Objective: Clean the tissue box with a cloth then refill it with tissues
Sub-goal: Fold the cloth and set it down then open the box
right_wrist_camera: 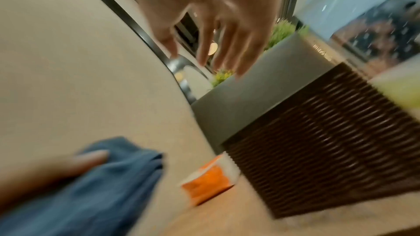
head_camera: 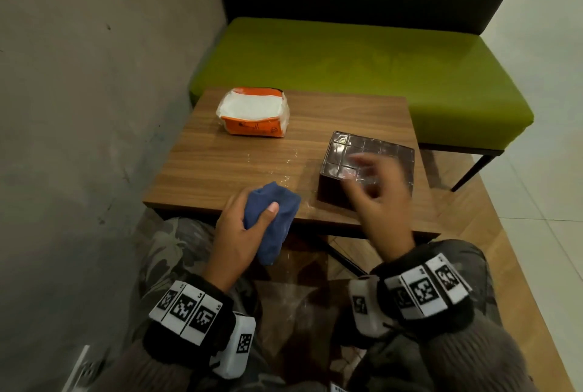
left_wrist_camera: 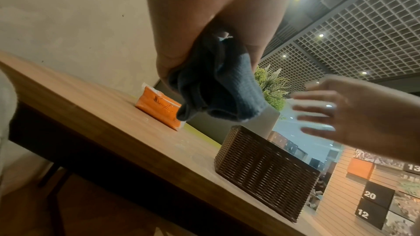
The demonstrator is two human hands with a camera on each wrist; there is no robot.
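Note:
A dark brown ribbed tissue box [head_camera: 378, 152] [left_wrist_camera: 263, 171] [right_wrist_camera: 318, 132] stands on the right half of the small wooden table [head_camera: 220, 164], its glossy grid face up. My right hand [head_camera: 375, 190] [left_wrist_camera: 336, 112] [right_wrist_camera: 218, 42] hovers over its near end, fingers spread and blurred, holding nothing. My left hand [head_camera: 239, 227] [left_wrist_camera: 204, 42] grips a bunched blue cloth [head_camera: 271, 218] [left_wrist_camera: 216, 92] [right_wrist_camera: 102, 186] at the table's near edge, left of the box. An orange pack of white tissues [head_camera: 254, 112] [left_wrist_camera: 159, 107] [right_wrist_camera: 209, 177] lies at the far left of the table.
White crumbs or dust [head_camera: 284, 167] are scattered on the table between cloth and box. A green bench [head_camera: 362, 63] runs behind the table, and a grey wall [head_camera: 79, 92] closes the left side. My knees sit under the near edge.

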